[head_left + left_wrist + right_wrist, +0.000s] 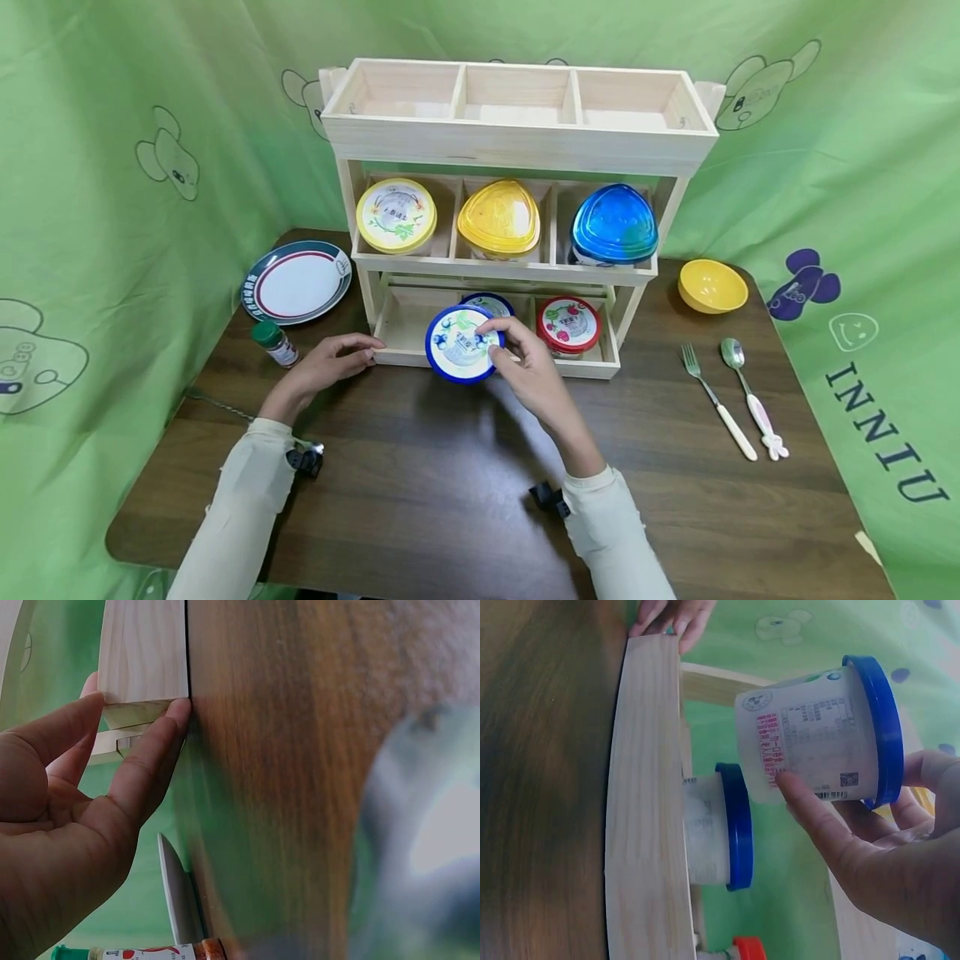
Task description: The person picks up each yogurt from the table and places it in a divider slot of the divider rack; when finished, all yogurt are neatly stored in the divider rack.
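Observation:
My right hand point(534, 375) grips a white plastic tub with a blue lid point(453, 354) above the front of the lowest tier of a wooden shelf rack point(517, 150). In the right wrist view the thumb lies along the printed side of that tub point(810, 739), with fingers round its lid. A second blue-lidded tub point(709, 829) stands in the lowest tier behind the held one. To its right is a red-lidded tub point(570, 323). My left hand point(333, 362) holds the lowest tier's front left corner, thumb at the top edge and a fingertip at the bottom point(142, 712).
The middle tier carries a yellow-lidded round tub point(396, 217), a yellow triangular-lidded one point(499, 218) and a blue triangular-lidded one point(615, 225). A plate point(297, 283) and green-capped bottle point(275, 343) are left. A yellow bowl point(712, 286), fork point(716, 400) and spoon point(753, 400) lie right.

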A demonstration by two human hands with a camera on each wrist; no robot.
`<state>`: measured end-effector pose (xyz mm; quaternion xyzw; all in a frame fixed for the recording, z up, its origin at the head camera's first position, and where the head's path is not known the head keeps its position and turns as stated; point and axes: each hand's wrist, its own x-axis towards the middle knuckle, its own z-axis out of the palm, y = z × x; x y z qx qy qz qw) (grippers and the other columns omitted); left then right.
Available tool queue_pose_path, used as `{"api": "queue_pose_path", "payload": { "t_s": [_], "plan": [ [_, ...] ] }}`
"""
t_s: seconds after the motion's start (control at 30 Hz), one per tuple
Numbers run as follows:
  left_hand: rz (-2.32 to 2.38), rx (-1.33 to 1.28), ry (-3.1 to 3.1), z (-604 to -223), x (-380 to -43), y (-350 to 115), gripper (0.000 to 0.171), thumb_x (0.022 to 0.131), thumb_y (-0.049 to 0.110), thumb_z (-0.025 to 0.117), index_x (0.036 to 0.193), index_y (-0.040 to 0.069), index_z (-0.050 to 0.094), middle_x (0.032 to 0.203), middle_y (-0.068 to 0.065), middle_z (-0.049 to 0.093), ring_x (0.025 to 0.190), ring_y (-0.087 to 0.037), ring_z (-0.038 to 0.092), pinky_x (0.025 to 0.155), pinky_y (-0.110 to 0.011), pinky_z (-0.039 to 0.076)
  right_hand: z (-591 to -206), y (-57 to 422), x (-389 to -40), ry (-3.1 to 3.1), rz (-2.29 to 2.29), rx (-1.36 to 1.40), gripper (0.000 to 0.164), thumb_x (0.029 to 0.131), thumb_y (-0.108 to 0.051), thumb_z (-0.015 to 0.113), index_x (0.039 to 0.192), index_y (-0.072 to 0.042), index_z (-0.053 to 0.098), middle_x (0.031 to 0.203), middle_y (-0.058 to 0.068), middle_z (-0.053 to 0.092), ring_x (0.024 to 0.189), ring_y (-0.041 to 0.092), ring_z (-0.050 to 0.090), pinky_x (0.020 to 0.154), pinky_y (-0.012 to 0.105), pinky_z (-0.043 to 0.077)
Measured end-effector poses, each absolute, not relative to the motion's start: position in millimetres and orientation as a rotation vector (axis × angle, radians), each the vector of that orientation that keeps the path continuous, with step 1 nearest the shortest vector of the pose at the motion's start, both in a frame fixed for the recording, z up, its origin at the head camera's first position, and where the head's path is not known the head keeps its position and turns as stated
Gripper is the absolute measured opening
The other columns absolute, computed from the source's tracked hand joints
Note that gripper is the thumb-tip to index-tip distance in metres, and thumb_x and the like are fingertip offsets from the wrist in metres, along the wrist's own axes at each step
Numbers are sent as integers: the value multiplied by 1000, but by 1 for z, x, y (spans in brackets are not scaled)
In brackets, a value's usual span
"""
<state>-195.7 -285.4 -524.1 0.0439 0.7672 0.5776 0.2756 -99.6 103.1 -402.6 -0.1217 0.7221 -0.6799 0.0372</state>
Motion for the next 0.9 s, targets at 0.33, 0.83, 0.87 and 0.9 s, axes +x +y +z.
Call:
{"api": "queue_pose_path", "payload": {
  "t_s": [0.33, 0.83, 0.87, 0.9],
  "plan": [
    [1514, 230, 2109, -493, -184, -276, 33, 109, 29, 70, 140, 17, 73, 143, -13, 61, 123, -29, 61, 107, -39, 58, -406, 81, -113, 2249, -2011, -453, 27, 107, -6, 54, 132, -2, 67, 136, 16, 60, 112, 30, 57, 84, 29, 53],
    [1543, 244, 2084, -478, -174, -267, 34, 112, 25, 64, 142, 11, 71, 149, -18, 58, 129, -33, 58, 116, -48, 49, -410, 44, -141, 2250, -2022, -482, 30, 105, -4, 54, 132, -6, 68, 129, 12, 64, 99, 21, 60, 77, 35, 53],
    [1549, 256, 2075, -480, -175, -268, 34, 111, 26, 65, 141, 11, 71, 149, -18, 59, 128, -33, 59, 116, -48, 50, -410, 42, -143, 2239, -2034, -475, 30, 106, -4, 54, 133, -6, 67, 129, 13, 65, 98, 20, 60, 80, 38, 57],
    [1525, 238, 2094, -466, -169, -264, 35, 111, 28, 65, 142, 10, 70, 148, -19, 59, 128, -34, 59, 115, -49, 50, -411, 40, -145, 2224, -2051, -471, 30, 106, -4, 53, 134, -5, 67, 129, 14, 65, 97, 19, 61, 83, 43, 59]
  ]
}}
